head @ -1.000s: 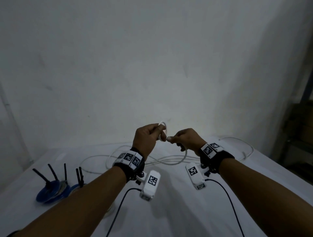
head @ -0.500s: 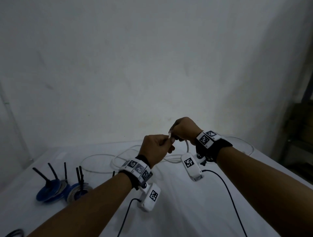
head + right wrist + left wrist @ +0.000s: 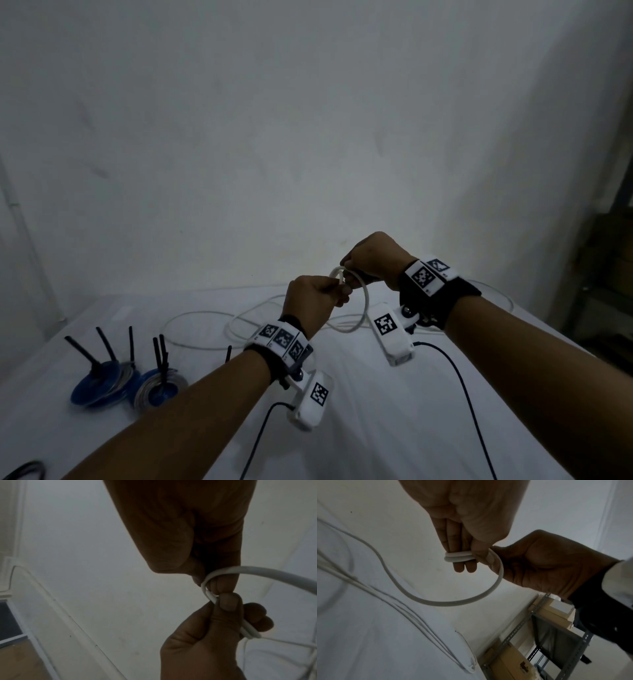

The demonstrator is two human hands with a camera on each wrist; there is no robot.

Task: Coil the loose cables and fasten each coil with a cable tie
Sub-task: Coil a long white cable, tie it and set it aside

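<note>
A white cable [image 3: 365,305] is held up between both hands above the white table [image 3: 376,428]. In the left wrist view two turns of the cable [image 3: 458,558] are wound round two fingers of my left hand [image 3: 464,563]. My left thumb [image 3: 229,601] presses the cable end against those fingers. My right hand [image 3: 349,270], just above and to the right, pinches the cable [image 3: 212,574] close to the turns. From there a slack loop [image 3: 453,603] hangs down. The rest of the cable [image 3: 205,330] lies in loose loops on the table behind.
Two blue-and-grey coils [image 3: 97,380] [image 3: 158,389] with black ties sticking up sit at the left of the table. A black cable [image 3: 25,471] shows at the bottom left corner. A metal shelf with cardboard boxes [image 3: 539,635] stands to the right.
My right hand has risen and swung over my left hand, carrying the cable round the left fingers. My left hand has dropped lower and shifted right.
</note>
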